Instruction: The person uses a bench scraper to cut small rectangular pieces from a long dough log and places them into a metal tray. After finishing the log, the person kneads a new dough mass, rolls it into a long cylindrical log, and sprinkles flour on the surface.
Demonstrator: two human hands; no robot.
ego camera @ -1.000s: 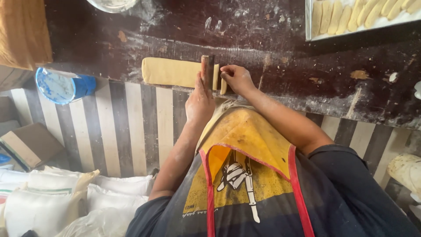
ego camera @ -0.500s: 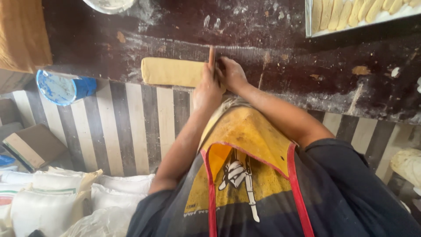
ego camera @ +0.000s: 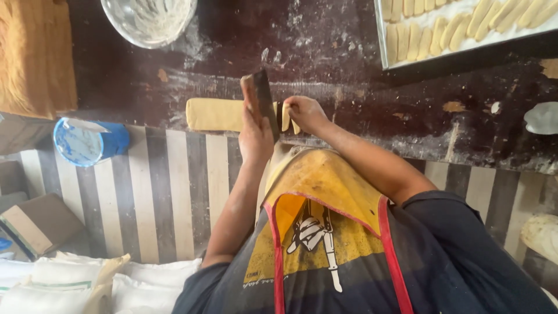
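Pale yellow dough slab is lying near the worktop's front edge. At its three o'clock end, the left hand is gripping a dark flat scraper, fingers clamped round it. The right hand is pinching a cut dough strip. Keeping the blade upright and cuts evenly spaced would likely give uniform strips, matching those on the tray at one o'clock.

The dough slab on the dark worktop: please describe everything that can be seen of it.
The dough slab is a pale yellow, flat rectangular block with smooth faces and rounded corners. It lies along the front edge of the dark, floury worktop. Its right end is hidden behind the left hand, which holds a dark flat scraper upright there. Just past the blade, the right hand pinches a narrow cut strip of the same dough.
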